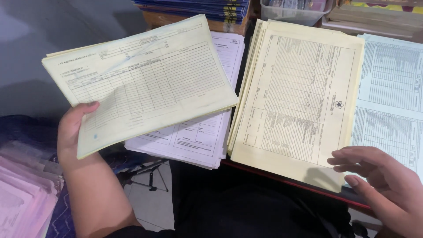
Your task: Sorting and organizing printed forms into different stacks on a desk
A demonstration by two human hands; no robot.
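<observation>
My left hand [72, 134] holds up a thin stack of pale yellow printed forms [141, 81], thumb on top at its lower left corner. Below it lies a white stack of forms [198, 139]. To the right, a thicker yellow stack of forms [295, 97] rests on the table. My right hand [383, 180] hovers with fingers apart just beside that stack's lower right corner, holding nothing. A pale blue stack of forms [392, 97] lies at the far right.
Pink sheets [24, 194] pile up at the lower left. Blue-covered books [198, 9] and a clear plastic box [293, 11] sit at the back. The table's red front edge [291, 183] runs below the stacks, with a dark lap underneath.
</observation>
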